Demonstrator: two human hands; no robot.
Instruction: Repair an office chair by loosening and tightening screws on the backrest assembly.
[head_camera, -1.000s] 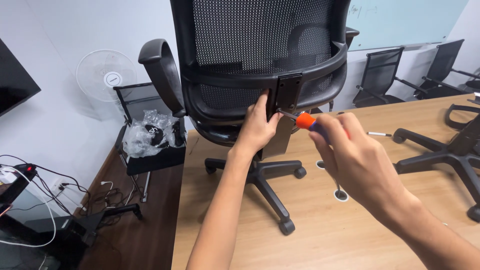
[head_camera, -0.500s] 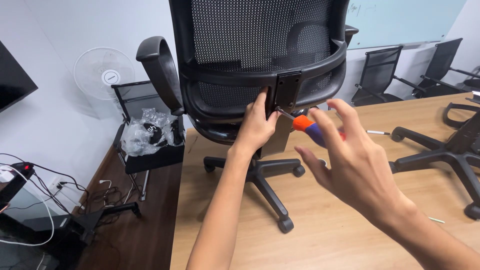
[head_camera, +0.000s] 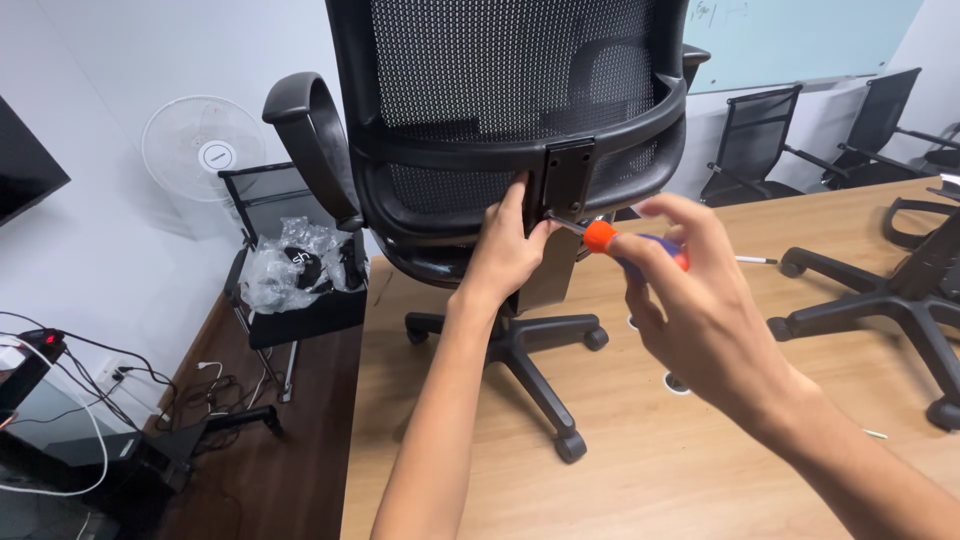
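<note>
A black mesh office chair (head_camera: 500, 90) stands on the wooden table (head_camera: 640, 450), its back toward me. My left hand (head_camera: 505, 250) rests against the black bracket (head_camera: 566, 180) at the lower edge of the backrest, fingers by the bracket's left side. My right hand (head_camera: 700, 310) holds a screwdriver with an orange and blue handle (head_camera: 615, 245). Its metal tip points at the bottom of the bracket. The chair's five-star base with casters (head_camera: 530, 350) sits on the tabletop.
A second black chair base (head_camera: 880, 300) lies on the table at right. A white fan (head_camera: 205, 150) and a chair holding plastic-wrapped parts (head_camera: 290, 265) stand at left. Cables run across the floor (head_camera: 110, 420). More black chairs line the back wall (head_camera: 800, 130).
My right hand has turned on the screwdriver, its fingers shifting around the handle. The left hand stays at the bracket.
</note>
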